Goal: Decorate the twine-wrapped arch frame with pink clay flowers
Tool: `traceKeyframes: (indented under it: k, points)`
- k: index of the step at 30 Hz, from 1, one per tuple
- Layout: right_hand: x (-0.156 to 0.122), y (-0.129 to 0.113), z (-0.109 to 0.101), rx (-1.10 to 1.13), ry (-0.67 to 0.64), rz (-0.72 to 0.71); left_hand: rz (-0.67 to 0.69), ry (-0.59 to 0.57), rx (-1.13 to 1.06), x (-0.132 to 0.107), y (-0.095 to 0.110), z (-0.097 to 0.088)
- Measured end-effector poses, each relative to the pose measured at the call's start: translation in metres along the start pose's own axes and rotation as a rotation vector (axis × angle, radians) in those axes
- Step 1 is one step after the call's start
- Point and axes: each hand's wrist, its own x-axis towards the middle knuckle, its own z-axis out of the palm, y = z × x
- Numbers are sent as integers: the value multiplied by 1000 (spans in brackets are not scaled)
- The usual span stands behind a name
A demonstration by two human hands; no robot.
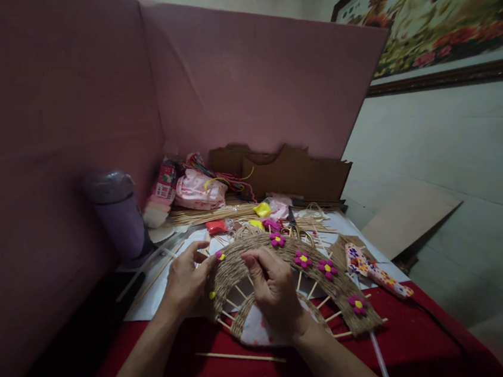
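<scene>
A half-round fan-shaped piece (280, 246) of sticks wrapped in brown twine lies before me, with magenta clay flowers with yellow centres along its outer band. My left hand (187, 279) grips its upper left edge, thumb beside a partly petalled flower (221, 256). Lower on that side is a bare yellow dot (212, 296). Over the middle of the piece, my right hand (274, 288) is closed in a pinch; anything between its fingertips is hidden. Behind that hand, white spotted cloth (254, 326) fills the inner half-circle.
A floral glue gun (377, 271) lies at the right, its cord trailing off the red cloth (172, 374). Scissors (296, 229), red clay (217, 227) and yellow clay (263, 209) sit behind the piece. A purple tumbler (120, 217) stands left. One loose stick (240, 357) lies in front.
</scene>
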Motion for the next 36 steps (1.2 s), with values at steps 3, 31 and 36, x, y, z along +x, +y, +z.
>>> traceKeyframes:
  k: [3,31,36]
  points:
    - [0,0,0,-2,2,-6,25,35,43,1,-2,0]
    - [0,0,0,-57,9,-59,90,-7,65,-4,5,-4]
    - [0,0,0,-52,4,-60,104,11,99,-3,3,-2]
